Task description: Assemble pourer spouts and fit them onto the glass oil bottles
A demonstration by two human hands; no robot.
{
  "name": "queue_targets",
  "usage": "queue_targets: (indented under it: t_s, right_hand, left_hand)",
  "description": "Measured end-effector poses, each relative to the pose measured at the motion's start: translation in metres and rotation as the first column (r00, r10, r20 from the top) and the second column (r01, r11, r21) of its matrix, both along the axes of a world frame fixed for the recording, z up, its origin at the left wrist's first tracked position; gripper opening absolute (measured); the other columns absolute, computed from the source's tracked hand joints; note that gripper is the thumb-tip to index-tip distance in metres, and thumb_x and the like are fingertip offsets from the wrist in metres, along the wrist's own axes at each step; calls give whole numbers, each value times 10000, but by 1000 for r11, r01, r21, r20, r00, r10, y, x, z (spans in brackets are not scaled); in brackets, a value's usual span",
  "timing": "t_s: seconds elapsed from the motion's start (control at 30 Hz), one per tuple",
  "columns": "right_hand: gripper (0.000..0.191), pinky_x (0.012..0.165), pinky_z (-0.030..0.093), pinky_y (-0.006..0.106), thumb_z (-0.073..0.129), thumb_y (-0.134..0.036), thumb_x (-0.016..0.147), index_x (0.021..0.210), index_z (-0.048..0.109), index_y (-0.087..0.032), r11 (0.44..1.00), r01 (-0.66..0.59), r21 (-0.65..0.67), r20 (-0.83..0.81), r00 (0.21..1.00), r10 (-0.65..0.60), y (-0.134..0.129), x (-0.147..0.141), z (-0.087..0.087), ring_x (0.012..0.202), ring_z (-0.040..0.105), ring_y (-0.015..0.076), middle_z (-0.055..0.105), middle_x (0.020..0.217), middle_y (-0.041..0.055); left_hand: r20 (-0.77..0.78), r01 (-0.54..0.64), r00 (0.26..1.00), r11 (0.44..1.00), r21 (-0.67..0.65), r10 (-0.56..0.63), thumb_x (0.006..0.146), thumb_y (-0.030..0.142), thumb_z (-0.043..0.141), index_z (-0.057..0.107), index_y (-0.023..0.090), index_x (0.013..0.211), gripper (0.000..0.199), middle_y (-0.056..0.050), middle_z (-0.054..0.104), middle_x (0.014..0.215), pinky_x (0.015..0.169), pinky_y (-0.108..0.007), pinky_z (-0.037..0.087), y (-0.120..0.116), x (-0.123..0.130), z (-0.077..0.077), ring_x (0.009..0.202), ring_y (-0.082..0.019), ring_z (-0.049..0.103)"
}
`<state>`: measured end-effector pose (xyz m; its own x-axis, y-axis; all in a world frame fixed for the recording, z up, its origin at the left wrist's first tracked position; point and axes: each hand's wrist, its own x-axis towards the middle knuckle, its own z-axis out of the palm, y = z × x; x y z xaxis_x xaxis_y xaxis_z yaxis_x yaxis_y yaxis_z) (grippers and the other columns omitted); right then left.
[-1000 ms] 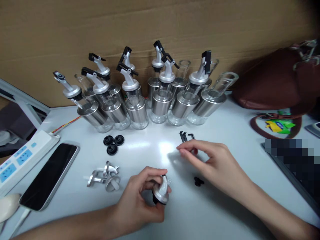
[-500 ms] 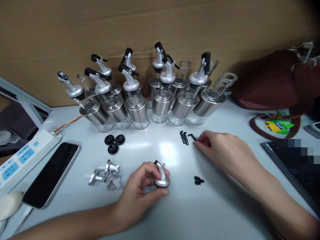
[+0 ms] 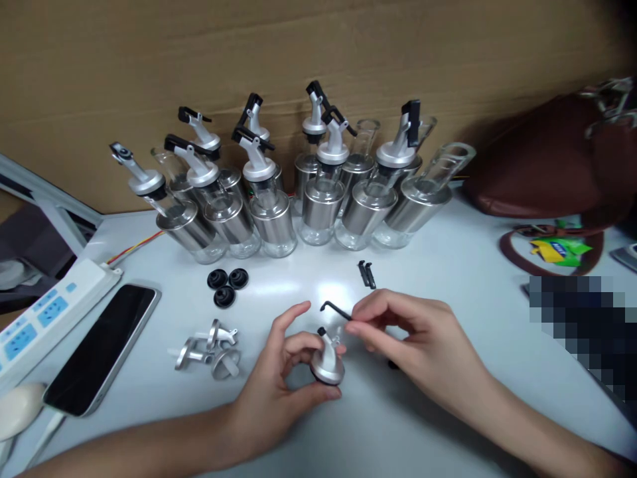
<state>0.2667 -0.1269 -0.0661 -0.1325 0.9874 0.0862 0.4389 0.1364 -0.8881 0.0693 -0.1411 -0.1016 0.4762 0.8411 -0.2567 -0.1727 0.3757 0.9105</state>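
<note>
Between its fingers and thumb my left hand (image 3: 291, 362) holds a silver bottle pourer (image 3: 327, 362) with a black tip and a dark underside, its index finger raised. My right hand (image 3: 408, 328) pinches a thin black lever (image 3: 337, 311) with a hooked end, just above the pourer and apart from it. Two more black levers (image 3: 367, 273) lie on the table beyond my right hand. Small black caps (image 3: 393, 364) are mostly hidden under that hand. To the left lie several silver pourer bodies (image 3: 226, 364) and black ribbed stoppers (image 3: 224, 297).
Several glass bottles with steel sleeves (image 3: 273, 216) stand along the cardboard (image 3: 318, 40) at the back, many topped with pourers. A phone (image 3: 102, 348) and power strip (image 3: 54, 312) lie left. On the right are a brown bag (image 3: 542, 166), a green-yellow packet (image 3: 562, 251) and a partly blurred dark device.
My right hand has lifted one black lever off the table and carried it left, close to the pourer. My left index finger has risen, and the pourer has tilted slightly.
</note>
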Motion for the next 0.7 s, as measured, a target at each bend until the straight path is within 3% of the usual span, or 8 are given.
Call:
queue_targets:
  t_s: [0.2, 0.7]
  right_hand:
    - [142, 510, 471, 194, 655, -232, 814, 682, 619, -196, 995, -76, -67, -101, 992, 69, -4, -4, -1, 573, 615, 122, 682, 650, -2]
    - [140, 536, 450, 205, 649, -203, 823, 692, 602, -196, 987, -140, -84, -36, 990, 138, -4, -4, -2, 589, 593, 120, 659, 665, -12]
  left_hand:
    - [12, -5, 1000, 999, 31, 5, 705, 91, 767, 413, 328, 1244, 687, 30, 640, 910, 874, -277, 456, 0, -1, -2, 908, -143, 625]
    - [29, -9, 1000, 998, 59, 7, 745, 57, 727, 471, 403, 1237, 654, 67, 611, 913, 847, -220, 439, 0, -3, -3, 836, -84, 577]
